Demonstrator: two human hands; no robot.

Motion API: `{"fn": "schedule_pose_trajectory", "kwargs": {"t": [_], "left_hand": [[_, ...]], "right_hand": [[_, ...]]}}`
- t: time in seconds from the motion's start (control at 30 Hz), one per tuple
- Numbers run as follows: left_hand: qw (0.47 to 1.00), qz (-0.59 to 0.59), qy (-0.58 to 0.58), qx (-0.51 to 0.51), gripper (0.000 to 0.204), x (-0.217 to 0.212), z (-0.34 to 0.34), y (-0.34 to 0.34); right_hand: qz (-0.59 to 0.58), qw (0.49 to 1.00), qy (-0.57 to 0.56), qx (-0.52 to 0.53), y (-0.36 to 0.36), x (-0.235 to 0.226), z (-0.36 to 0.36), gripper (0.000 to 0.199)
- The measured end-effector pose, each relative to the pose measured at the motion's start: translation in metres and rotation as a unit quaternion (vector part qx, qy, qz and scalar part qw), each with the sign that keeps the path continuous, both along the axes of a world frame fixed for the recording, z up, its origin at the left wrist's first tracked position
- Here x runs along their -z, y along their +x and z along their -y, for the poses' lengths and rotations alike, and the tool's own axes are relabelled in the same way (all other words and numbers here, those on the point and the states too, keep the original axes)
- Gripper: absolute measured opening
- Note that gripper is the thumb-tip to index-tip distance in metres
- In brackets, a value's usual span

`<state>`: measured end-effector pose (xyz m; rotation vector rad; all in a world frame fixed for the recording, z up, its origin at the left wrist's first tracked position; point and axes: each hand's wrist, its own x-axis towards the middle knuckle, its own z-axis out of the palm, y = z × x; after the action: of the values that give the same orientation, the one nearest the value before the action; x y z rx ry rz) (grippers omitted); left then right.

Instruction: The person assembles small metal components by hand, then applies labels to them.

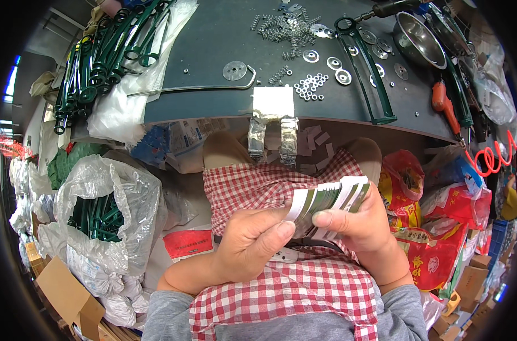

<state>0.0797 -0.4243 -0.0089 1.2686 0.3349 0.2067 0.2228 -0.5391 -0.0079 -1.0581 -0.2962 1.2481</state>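
Observation:
Over my lap, covered by a red-and-white checked apron, both hands hold a fanned stack of green-and-white paper labels. My right hand grips the stack from the right, thumb on its near edge. My left hand meets it from the left, thumb pressed on the lower-left corner of the labels. The stack's lower part is hidden behind my fingers.
A dark workbench ahead carries metal washers, springs, nuts, a bent steel rod, a green metal frame, a steel bowl and an orange tool. Green frames pile at left; a plastic bag of green parts stands beside my left knee. Red sacks lie at right.

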Motion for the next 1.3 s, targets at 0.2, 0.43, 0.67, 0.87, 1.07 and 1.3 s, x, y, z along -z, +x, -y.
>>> {"fn": "schedule_pose_trajectory", "kwargs": {"t": [0.2, 0.43, 0.67, 0.87, 1.07, 1.3], "left_hand": [[0.948, 0.064, 0.310, -0.024, 0.016, 0.000, -0.012, 0.009], [0.998, 0.032, 0.052, -0.019, 0.013, -0.009, -0.016, 0.010], [0.995, 0.095, 0.010, -0.010, 0.008, -0.004, -0.015, 0.009], [0.999, 0.032, -0.015, -0.001, 0.010, -0.007, -0.011, 0.006], [0.975, 0.096, 0.201, -0.001, 0.010, -0.008, -0.010, 0.010], [0.967, 0.176, 0.181, 0.004, 0.012, -0.002, -0.011, 0.012]], "right_hand": [[-0.119, 0.992, -0.032, 0.015, 0.002, -0.004, -0.001, 0.021], [0.023, 0.999, -0.017, -0.029, 0.001, -0.009, 0.007, 0.021], [-0.055, 0.993, -0.048, 0.088, 0.000, -0.015, 0.010, 0.031], [0.014, 1.000, -0.005, -0.014, 0.000, -0.012, 0.015, 0.023], [0.029, 0.998, -0.017, -0.055, -0.002, -0.011, 0.013, 0.023], [-0.057, 0.996, -0.028, -0.067, -0.005, -0.007, 0.009, 0.020]]}}
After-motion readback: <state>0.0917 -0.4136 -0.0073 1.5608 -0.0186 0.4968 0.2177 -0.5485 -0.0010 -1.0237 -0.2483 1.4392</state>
